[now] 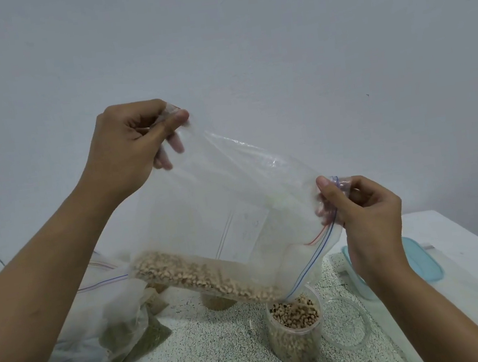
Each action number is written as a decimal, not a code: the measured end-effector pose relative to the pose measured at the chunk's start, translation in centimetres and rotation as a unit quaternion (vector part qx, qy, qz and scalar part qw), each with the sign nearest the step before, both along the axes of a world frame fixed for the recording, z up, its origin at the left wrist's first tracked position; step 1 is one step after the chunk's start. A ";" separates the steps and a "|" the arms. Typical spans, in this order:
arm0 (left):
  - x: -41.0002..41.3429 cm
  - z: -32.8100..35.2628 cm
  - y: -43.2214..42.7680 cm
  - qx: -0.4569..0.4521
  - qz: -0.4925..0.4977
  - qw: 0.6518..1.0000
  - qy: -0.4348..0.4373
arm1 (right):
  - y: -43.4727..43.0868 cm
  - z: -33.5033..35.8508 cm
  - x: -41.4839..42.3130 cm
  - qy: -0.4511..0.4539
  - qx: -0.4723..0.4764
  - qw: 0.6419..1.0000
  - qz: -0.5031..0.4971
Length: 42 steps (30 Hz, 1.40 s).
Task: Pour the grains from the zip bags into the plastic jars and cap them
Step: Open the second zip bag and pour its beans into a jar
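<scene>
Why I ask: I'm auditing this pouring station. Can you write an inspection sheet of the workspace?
Surface: speckled mat on a white table.
Job's things: tilted zip bag, beans sliding to its mouth over the open jar, partly filled; second jar mostly hidden behind.
Clutter: other bags at left; clear round piece beside the jar; teal lid.
Grippers: left hand pinches the bag's raised corner; right hand pinches the zip end.
Cables: nothing seen.
Surroundings: plain wall.
</scene>
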State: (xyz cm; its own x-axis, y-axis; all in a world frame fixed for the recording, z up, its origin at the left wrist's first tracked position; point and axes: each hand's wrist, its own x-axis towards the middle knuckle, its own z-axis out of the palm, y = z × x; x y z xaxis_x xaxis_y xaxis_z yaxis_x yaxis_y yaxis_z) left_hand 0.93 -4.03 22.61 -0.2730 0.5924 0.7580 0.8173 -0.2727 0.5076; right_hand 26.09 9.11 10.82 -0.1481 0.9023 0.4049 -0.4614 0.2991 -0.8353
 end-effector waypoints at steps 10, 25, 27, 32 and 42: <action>0.2 0.1 0.5 -0.005 -0.005 1.000 -0.002 | 0.3 0.1 0.1 0.001 -0.015 1.000 0.003; 0.6 0.1 1.0 0.002 0.006 1.000 0.002 | 0.6 0.1 -0.3 0.041 -0.023 0.999 0.020; 0.7 0.1 1.1 0.002 0.006 1.000 0.004 | 0.6 0.2 -0.2 0.044 -0.024 0.999 0.022; 0.9 0.1 1.1 -0.001 0.006 1.000 0.005 | 0.6 0.0 -0.2 0.048 -0.029 0.998 0.023; 0.7 0.8 0.6 0.000 0.011 1.000 0.022 | 0.2 -0.1 -0.6 0.045 -0.035 0.998 0.038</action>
State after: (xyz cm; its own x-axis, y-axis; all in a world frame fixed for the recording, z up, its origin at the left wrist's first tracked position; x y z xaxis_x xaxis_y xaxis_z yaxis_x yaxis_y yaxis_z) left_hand 1.66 -3.43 23.42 -0.2521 0.5873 0.7691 0.8451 -0.2537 0.4706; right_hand 25.48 9.32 10.74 -0.1829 0.9162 0.3564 -0.5552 0.2029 -0.8066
